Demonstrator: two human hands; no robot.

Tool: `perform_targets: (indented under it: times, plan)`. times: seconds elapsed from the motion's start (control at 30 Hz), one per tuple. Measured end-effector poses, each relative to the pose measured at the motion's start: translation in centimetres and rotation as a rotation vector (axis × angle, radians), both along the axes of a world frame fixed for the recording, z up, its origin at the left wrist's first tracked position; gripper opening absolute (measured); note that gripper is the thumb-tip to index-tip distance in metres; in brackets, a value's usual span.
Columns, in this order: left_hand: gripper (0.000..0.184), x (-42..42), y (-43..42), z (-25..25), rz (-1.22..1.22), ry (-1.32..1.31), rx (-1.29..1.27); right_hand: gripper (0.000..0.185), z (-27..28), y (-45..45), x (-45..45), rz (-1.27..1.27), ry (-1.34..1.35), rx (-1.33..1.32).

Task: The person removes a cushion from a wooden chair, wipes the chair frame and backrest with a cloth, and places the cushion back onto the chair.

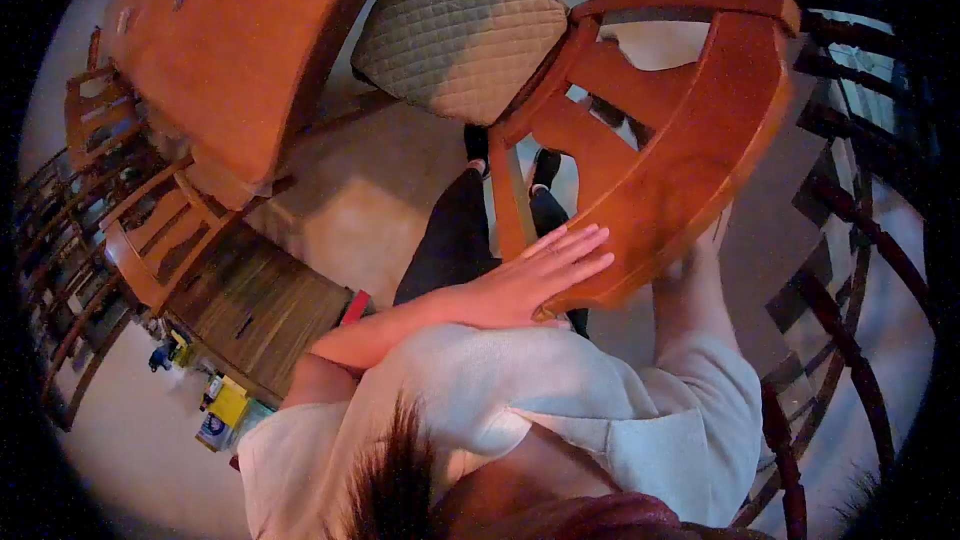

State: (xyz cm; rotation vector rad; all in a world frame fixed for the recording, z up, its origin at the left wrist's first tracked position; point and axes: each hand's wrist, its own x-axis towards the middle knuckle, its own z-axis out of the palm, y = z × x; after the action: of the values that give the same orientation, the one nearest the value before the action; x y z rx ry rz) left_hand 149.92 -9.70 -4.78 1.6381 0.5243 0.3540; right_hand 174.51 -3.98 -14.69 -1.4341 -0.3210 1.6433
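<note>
A wooden chair's curved backrest (690,150) fills the space in front of me, its slats spreading toward a seat with a quilted beige cushion (460,30). My left hand (535,282) lies flat across the lower left end of the top rail, fingers stretched out and touching the wood. On the other side, my right hand (703,243) reaches behind the rail's outer edge. Its fingers are hidden by the backrest, so their grip does not show.
A wooden table (235,35) stands at the upper left. Another chair (165,230) and a dark wooden cabinet or box (255,300) are at the left. Colourful packages (228,405) lie on the floor. Dark railing balusters (850,330) run along the right.
</note>
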Motion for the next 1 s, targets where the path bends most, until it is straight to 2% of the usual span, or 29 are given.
perform_targets:
  times: [0.03,0.07,0.1,0.17,0.23,0.3,0.33,0.37,0.43,0.47,0.53,0.57,0.63,0.67,0.7,0.73,0.77,0.83,0.87,0.93,0.97,1.0]
  plan:
    - [0.084,-0.1,0.0,0.0,-0.012,0.001,0.015,0.041,0.2,-0.9,-0.7,-0.017,-0.001,-0.015]
    - [0.077,-0.3,0.0,0.1,0.026,-0.034,-0.028,0.041,0.4,-1.9,-1.5,-0.042,0.003,-0.029]
    - [0.077,-0.5,0.2,-0.2,0.036,-0.048,-0.032,0.041,0.6,-2.7,-2.1,-0.061,0.0,-0.045]
    - [0.065,-1.1,1.2,-2.5,0.102,-0.293,-0.522,0.041,0.6,-4.2,-2.7,-0.102,-0.001,-0.072]
    - [0.054,-2.2,2.4,-3.9,0.295,-0.061,-0.584,0.041,1.5,-5.5,-2.2,-0.169,-0.025,-0.078]
    - [0.049,-3.0,3.4,-4.9,0.509,-0.043,-0.448,0.041,3.7,-7.4,-0.3,-0.28,-0.085,-0.085]
    - [0.048,-3.4,4.1,-4.2,0.551,-0.135,-0.515,0.041,5.2,-8.3,1.0,-0.35,-0.137,-0.075]
    - [0.047,-3.7,5.0,-3.1,0.589,-0.228,-0.58,0.041,6.9,-9.1,2.2,-0.36,-0.286,-0.029]
    - [0.047,-3.6,6.2,-2.6,0.592,-0.256,-0.559,0.035,8.8,-9.0,4.1,0.004,-1.239,0.296]
    - [0.048,-3.6,6.7,-1.8,0.583,-0.32,-0.59,0.035,10.5,-8.7,3.4,-0.002,-1.249,0.296]
    - [0.053,-2.8,7.5,-0.9,0.564,-0.411,-0.611,0.039,13.7,-7.4,1.4,-0.386,-0.907,0.494]
    - [0.053,-2.1,7.6,-0.2,0.555,-0.42,-0.611,0.039,16.3,-6.5,-0.9,-0.391,-0.917,0.497]
    - [0.055,-0.8,7.9,0.6,0.537,-0.672,-0.948,0.041,21.2,-4.0,-6.6,0.456,-1.081,0.684]
    - [0.055,-1.0,7.8,0.8,0.531,-0.673,-0.949,0.042,22.3,-3.8,-8.1,0.892,-1.115,0.749]
    - [0.051,-1.1,8.2,0.6,0.322,-0.781,-1.193,0.042,21.9,-3.5,-8.1,0.89,-1.118,0.748]
    - [0.047,-1.3,8.7,0.3,0.097,-0.879,-1.428,0.042,20.9,-2.7,-7.9,0.744,-1.2,0.92]
    - [0.047,-2.2,8.8,-0.3,0.093,-0.88,-1.423,0.043,20.1,-2.3,-8.0,0.59,-1.277,1.093]
    - [0.047,-5.3,9.5,-4.3,0.338,-0.707,-1.128,0.045,18.4,-1.3,-5.8,0.385,-1.38,0.904]
    - [0.047,-7.1,9.6,-6.3,0.451,-0.617,-0.977,0.045,17.9,-0.8,-5.4,0.386,-1.381,0.904]
    - [0.047,-9.2,9.5,-8.6,0.662,-0.429,-0.671,0.046,16.4,0.4,-4.9,0.4,-1.646,0.612]
    - [0.047,-9.2,9.5,-7.7,0.664,-0.427,-0.676,0.046,15.4,1.1,-4.8,0.406,-1.645,0.608]
    - [0.047,-8.9,9.5,-6.5,0.817,-0.394,-0.931,0.046,14.3,1.8,-4.8,0.366,-1.604,0.527]
